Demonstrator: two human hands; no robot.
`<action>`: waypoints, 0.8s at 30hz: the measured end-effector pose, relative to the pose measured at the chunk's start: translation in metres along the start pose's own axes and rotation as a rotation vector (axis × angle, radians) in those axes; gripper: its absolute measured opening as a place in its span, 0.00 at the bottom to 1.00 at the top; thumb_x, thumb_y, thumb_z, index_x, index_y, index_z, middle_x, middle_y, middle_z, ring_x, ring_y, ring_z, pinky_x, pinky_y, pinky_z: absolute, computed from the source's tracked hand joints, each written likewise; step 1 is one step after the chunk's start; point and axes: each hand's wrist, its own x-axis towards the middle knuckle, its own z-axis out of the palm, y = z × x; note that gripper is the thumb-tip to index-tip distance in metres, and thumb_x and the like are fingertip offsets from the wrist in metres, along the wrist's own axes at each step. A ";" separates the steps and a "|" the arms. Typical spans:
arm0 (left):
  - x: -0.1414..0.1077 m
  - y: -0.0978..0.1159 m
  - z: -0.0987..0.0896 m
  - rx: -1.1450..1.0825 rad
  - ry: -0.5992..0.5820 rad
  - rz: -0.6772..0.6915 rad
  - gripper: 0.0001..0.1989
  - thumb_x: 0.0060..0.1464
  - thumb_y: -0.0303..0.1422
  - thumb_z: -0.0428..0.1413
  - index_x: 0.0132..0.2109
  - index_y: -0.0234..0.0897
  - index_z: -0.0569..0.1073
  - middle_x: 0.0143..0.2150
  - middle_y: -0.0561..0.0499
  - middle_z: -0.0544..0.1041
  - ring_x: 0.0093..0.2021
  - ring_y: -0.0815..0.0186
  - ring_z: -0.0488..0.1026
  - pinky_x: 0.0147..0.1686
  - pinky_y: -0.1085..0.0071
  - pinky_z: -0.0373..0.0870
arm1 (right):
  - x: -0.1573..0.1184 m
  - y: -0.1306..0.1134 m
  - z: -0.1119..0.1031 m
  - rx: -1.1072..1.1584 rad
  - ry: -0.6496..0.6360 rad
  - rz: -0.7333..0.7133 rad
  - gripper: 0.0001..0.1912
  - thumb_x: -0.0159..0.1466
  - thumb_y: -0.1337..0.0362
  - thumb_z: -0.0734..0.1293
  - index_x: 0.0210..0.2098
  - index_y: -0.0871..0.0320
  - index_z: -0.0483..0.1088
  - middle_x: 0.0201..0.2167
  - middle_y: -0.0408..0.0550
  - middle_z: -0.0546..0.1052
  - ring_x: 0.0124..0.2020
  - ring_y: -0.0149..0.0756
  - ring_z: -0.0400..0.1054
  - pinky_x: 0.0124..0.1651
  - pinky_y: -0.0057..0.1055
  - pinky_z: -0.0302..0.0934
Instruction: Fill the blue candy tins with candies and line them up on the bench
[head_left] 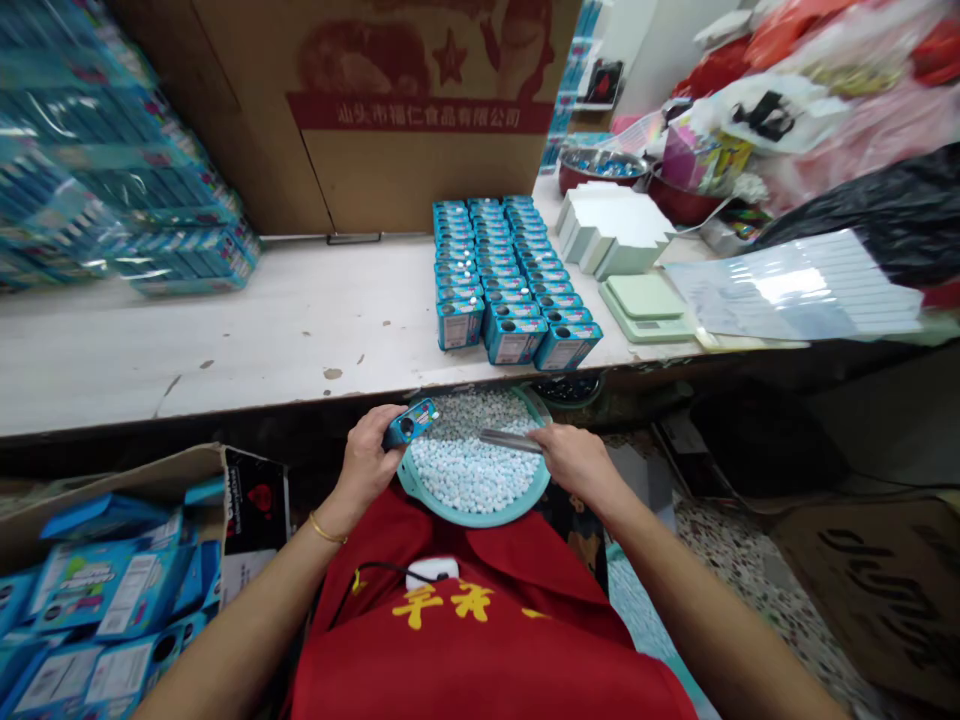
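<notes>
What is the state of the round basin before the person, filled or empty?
Not empty: pale pellets spread across the basin, nearly side to side. Their depth is hidden, so I cannot tell how full.

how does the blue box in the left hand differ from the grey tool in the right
The box is blue and printed; the tool is plain grey. The box is chunky; the tool is slim. The box is by the left rim of the bowl, while the tool is farther right. Both are held in the hands.
</notes>
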 end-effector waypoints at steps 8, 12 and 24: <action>0.104 0.009 0.038 -0.310 0.039 -0.103 0.20 0.44 0.37 0.58 0.44 0.35 0.68 0.40 0.48 0.72 0.41 0.64 0.70 0.44 0.67 0.66 | -0.014 0.016 0.039 0.273 0.035 0.061 0.20 0.62 0.66 0.52 0.46 0.47 0.70 0.44 0.45 0.75 0.45 0.39 0.68 0.40 0.29 0.58; 0.134 0.002 0.061 -0.166 0.092 -0.216 0.25 0.41 0.37 0.59 0.47 0.34 0.65 0.41 0.46 0.73 0.41 0.61 0.70 0.42 0.65 0.66 | -0.020 0.016 0.051 0.375 0.050 0.054 0.21 0.62 0.66 0.52 0.46 0.49 0.71 0.45 0.45 0.75 0.46 0.38 0.68 0.42 0.28 0.58; 0.152 0.005 0.092 -0.083 -0.038 -0.355 0.46 0.44 0.38 0.58 0.63 0.25 0.43 0.53 0.30 0.67 0.54 0.47 0.65 0.49 0.57 0.63 | -0.011 -0.013 0.068 0.553 0.017 -0.014 0.21 0.61 0.66 0.52 0.46 0.49 0.71 0.44 0.45 0.75 0.45 0.35 0.68 0.43 0.25 0.58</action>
